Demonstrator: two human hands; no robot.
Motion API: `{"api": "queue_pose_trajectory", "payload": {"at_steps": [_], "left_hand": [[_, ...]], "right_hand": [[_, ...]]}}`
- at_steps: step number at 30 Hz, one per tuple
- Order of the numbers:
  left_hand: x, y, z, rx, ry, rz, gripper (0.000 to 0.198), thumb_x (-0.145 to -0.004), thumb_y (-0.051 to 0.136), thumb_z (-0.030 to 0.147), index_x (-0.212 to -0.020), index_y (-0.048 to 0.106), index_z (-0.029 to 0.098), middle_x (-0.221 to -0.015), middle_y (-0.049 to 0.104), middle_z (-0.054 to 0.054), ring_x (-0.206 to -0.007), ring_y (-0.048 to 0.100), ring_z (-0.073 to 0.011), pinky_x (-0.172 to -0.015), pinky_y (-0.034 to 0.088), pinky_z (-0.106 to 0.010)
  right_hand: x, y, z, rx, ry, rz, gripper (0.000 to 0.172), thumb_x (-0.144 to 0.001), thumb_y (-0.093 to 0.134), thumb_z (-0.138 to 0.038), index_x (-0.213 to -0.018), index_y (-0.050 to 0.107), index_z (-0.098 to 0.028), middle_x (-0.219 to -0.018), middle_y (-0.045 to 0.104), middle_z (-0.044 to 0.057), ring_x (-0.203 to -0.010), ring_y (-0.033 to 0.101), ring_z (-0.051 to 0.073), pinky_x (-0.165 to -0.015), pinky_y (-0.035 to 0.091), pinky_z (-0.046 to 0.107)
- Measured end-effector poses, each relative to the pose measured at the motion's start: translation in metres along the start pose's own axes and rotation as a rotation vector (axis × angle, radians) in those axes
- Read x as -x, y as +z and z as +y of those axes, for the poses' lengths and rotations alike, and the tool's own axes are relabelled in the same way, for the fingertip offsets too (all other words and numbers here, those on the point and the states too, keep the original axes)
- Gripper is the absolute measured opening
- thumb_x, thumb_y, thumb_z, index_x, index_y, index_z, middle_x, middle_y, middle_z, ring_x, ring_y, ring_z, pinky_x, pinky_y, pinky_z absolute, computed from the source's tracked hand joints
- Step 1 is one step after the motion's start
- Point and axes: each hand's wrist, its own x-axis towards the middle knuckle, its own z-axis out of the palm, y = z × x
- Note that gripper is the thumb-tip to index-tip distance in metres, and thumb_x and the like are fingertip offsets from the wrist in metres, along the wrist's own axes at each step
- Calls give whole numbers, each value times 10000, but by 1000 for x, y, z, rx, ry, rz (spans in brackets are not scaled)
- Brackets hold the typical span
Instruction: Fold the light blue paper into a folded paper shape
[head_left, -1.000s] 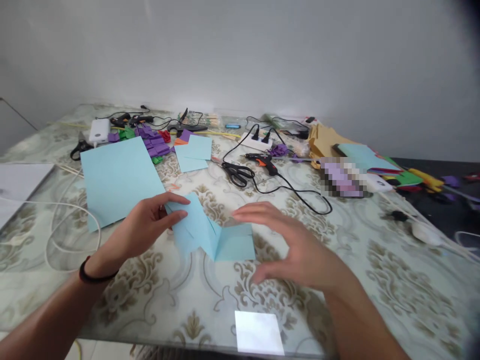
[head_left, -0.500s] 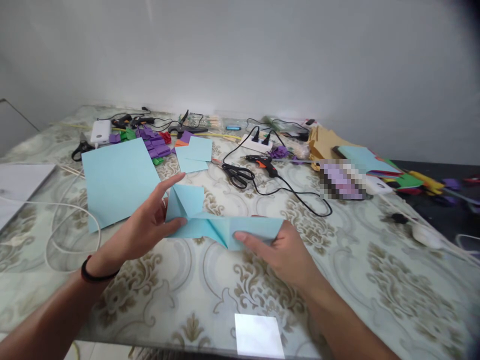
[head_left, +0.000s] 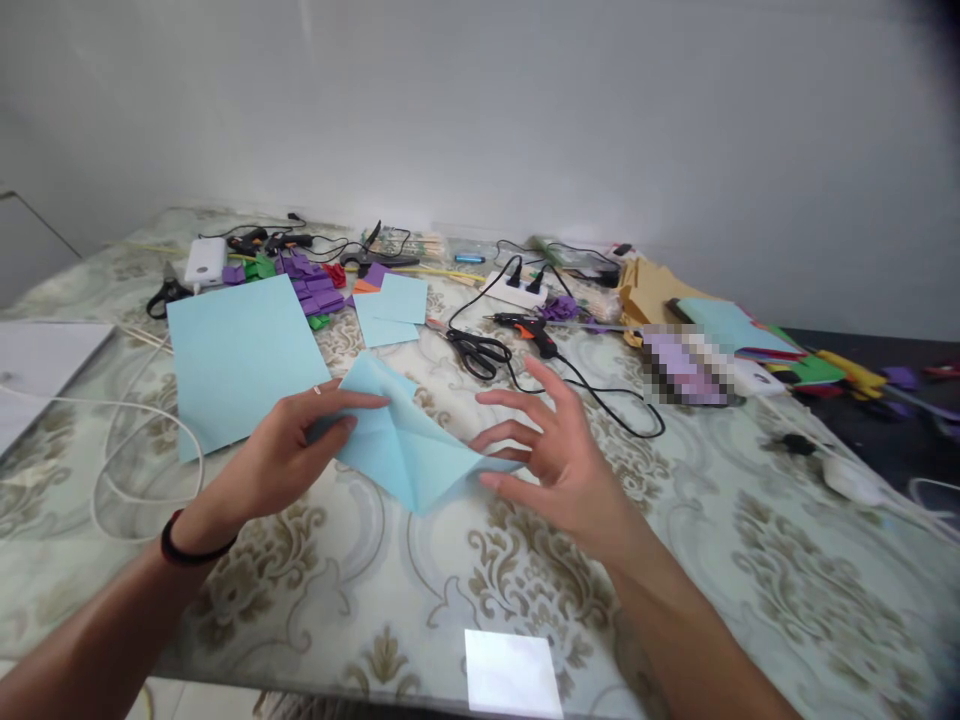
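– Left hand (head_left: 289,450) pinches the folded blue paper (head_left: 409,445) at its left end, thumb on top, fingers beneath. See it?
– Yes. And the right hand (head_left: 559,460) is spread wide, fingers fanned, with only the lower fingertips touching the paper's right edge.
– How does the paper look from where you stand?
– Pale blue, plain, creased in diagonals. One corner lifts up behind the left thumb and one point aims toward the person. It sits between the two hands, low over the front middle of the table (head_left: 750,520). Whether that point rests on the glass, I can't tell.
– Any writing?
– Only a blurred patch (head_left: 686,365) far to the right, too smeared to read.
– What's around it?
– A large blue sheet (head_left: 240,355) just left of the left hand, with two small blue pieces (head_left: 390,305) behind. Then come black scissors (head_left: 476,350), a glue gun (head_left: 529,328) with a black cord, a white power strip (head_left: 517,288) and purple paper bits (head_left: 311,285) toward the wall.
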Motion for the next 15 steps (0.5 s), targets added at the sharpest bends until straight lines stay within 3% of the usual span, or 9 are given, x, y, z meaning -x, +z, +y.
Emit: {"api": "queue_pose_trajectory", "payload": {"at_steps": [2,6,11,15], "left_hand": [[0,0,-2,24,-1,-18,338,-981,565,274,-1240,779,314,-1170,786,-36,-1172,693,-299,-1106,493,-486],[0,-2,-2,102,-22,-90,344,-982,564,270,-1245,783,307,-1225,784,-43,-1144,712,-303,-1064,540,-492],[2,-5,3,107,-60,-196,319,-1013,553,303,-1231,785,335,-1275,771,-3,-1309,631,-299,-1205,411,-485],[2,-8,6,182,-32,-248,295,-1035,575,404,-1238,776,332,-1256,776,-6,-1225,671,-271,-1155,451,-425]], "right_hand": [[1,-3,-5,150,-99,-75,798,-891,785,-202,-1539,407,-474,-1461,561,67,-1050,707,174,-880,632,347],[2,-4,-15,510,-242,-218,510,-905,782,-195,-1377,672,-353,-1333,663,72,-1180,678,205,-1009,578,337],[3,3,-15,578,-345,-253,288,-933,722,-162,-1209,785,-217,-1124,727,90,-987,735,170,-868,606,250],[4,5,-12,538,-384,-184,286,-907,716,-100,-1143,812,-230,-1047,743,64,-907,740,152,-820,607,233]]}}
